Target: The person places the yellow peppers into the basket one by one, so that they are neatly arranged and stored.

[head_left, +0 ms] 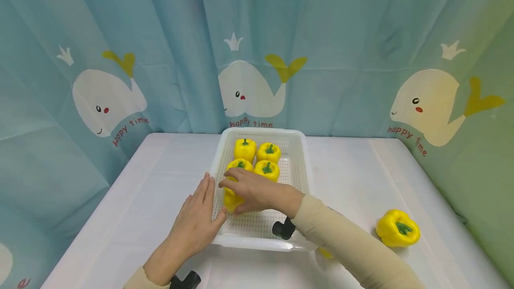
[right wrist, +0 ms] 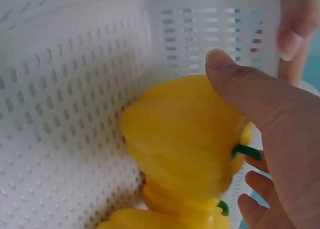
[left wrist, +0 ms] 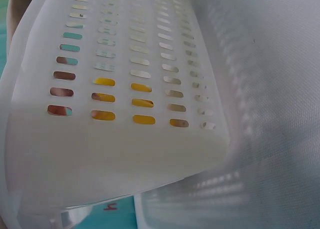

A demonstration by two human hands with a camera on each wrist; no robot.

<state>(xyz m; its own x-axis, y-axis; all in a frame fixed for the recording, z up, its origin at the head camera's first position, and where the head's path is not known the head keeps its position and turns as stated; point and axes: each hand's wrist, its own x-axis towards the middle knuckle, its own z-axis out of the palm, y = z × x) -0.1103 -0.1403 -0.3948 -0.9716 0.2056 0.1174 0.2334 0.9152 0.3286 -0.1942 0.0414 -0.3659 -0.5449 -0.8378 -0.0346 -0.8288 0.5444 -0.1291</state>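
Note:
A white perforated plastic basket [head_left: 261, 243] holds several yellow bell peppers, among them one pepper [head_left: 245, 150] at the back with its green stem up. My right hand [head_left: 257, 191] reaches in and grips another yellow bell pepper [right wrist: 180, 134] near the left wall. In the right wrist view its thumb [right wrist: 250, 84] lies over that pepper, with the other fingers past the stem side. My left hand [head_left: 196, 222] rests at the basket's left rim, fingers straight and thumb over the edge. In the left wrist view the slotted basket wall [left wrist: 120, 154] hides most of the peppers.
A single yellow bell pepper [head_left: 397, 229] lies on the white table [head_left: 353, 177] to the right. Part of another yellow thing [head_left: 326, 253] shows under my right forearm. Blue curtains [head_left: 337, 26] with printed whales hang behind the table.

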